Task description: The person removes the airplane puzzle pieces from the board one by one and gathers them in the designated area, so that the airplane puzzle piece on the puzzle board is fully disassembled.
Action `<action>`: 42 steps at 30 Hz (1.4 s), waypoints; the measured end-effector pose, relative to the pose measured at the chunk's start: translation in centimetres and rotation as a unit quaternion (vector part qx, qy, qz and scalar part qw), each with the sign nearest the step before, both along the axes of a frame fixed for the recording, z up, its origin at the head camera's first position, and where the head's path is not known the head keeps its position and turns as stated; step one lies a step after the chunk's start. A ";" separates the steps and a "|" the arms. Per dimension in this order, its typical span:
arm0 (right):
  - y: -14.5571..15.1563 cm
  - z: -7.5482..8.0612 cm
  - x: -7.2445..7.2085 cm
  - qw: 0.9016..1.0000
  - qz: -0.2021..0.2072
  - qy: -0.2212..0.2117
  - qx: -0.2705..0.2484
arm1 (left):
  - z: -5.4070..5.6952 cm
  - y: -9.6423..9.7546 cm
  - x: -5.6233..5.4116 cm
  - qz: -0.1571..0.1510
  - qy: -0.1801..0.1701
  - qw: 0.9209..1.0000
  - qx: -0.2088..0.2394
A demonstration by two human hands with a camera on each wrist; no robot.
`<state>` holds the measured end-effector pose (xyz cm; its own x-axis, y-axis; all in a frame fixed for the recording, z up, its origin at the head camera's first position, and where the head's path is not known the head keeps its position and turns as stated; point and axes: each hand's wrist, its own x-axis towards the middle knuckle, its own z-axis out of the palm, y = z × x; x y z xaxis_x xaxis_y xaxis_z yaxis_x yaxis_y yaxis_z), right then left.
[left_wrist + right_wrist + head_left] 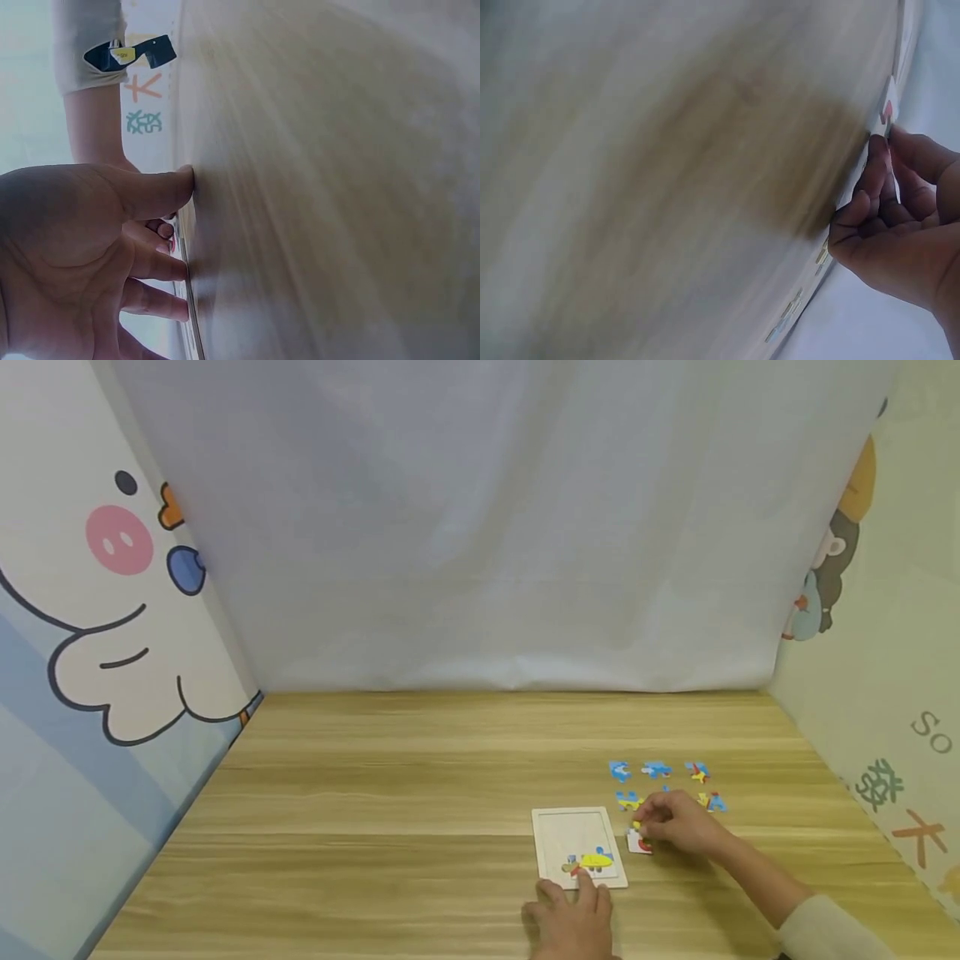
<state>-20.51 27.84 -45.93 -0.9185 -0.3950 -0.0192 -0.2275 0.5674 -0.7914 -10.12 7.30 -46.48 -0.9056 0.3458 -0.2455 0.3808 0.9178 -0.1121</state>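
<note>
A shallow wooden puzzle tray (558, 839) lies on the table with a few joined pieces (596, 861), yellow, blue and red, in its lower right corner. My left hand (573, 922) rests at the tray's near edge, fingers spread, with fingertips on the frame and by the joined pieces; the left wrist view shows the palm and straight fingers. Just right of the tray, my right hand (678, 822) pinches a white puzzle piece (637, 841) with red and yellow on it. In the right wrist view that piece (889, 111) sticks out from between thumb and forefinger.
Several loose puzzle pieces lie in two rows beyond my right hand, among them a blue piece (619, 771), another blue one (657, 769) and a red-and-yellow one (697, 771). A pale curtain (517, 543) closes off the table's far edge (517, 692).
</note>
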 end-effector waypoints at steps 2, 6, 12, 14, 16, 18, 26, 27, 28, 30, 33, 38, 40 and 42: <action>-0.2 -0.1 0.1 1.000 -0.009 0.014 0.011 | 0.0 0.1 0.0 -0.002 0.002 1.000 0.001; -0.3 -0.1 0.2 0.999 -0.020 0.025 0.020 | -0.2 0.2 0.2 0.002 0.009 1.000 0.006; -0.3 -0.2 0.1 0.999 -0.024 0.018 0.028 | -0.2 0.3 0.1 0.011 0.000 1.000 -0.003; -0.3 -0.2 0.1 0.999 -0.025 0.014 0.027 | -0.2 0.3 0.1 0.015 -0.004 1.000 0.000; -0.4 -0.2 0.1 0.999 -0.026 0.006 0.023 | -0.2 0.2 0.0 0.019 -0.006 1.000 0.008; -0.4 -0.2 0.1 0.999 -0.028 0.000 0.021 | -0.1 0.2 0.0 0.025 -0.005 0.999 0.020; -0.4 0.0 0.0 1.000 -0.023 -0.017 0.009 | -0.1 -0.1 -0.2 0.033 -0.005 0.999 0.043; -0.4 0.0 0.0 1.000 -0.023 -0.018 0.009 | -0.1 -0.1 -0.2 0.033 -0.009 0.999 0.043; -0.5 0.0 0.0 0.999 -0.024 -0.019 0.008 | -0.1 -0.1 -0.2 0.033 -0.012 0.999 0.041; -0.5 0.0 -0.1 0.999 -0.029 -0.019 0.009 | -0.1 -0.2 -0.2 0.033 -0.016 0.998 0.043; -0.6 0.0 -0.2 0.999 -0.029 -0.017 0.013 | -0.1 -0.3 -0.2 0.029 -0.025 0.998 0.043; -0.8 0.5 -0.3 0.999 -0.031 -0.009 0.010 | 0.2 -0.5 0.0 0.025 -0.024 0.999 0.040; -0.8 0.7 -0.3 0.999 -0.034 -0.007 0.006 | 0.2 -0.6 0.1 0.024 -0.020 0.999 0.039; -0.9 1.0 -0.3 0.999 -0.034 -0.009 -0.001 | 0.3 -0.8 0.1 0.020 -0.016 0.999 0.039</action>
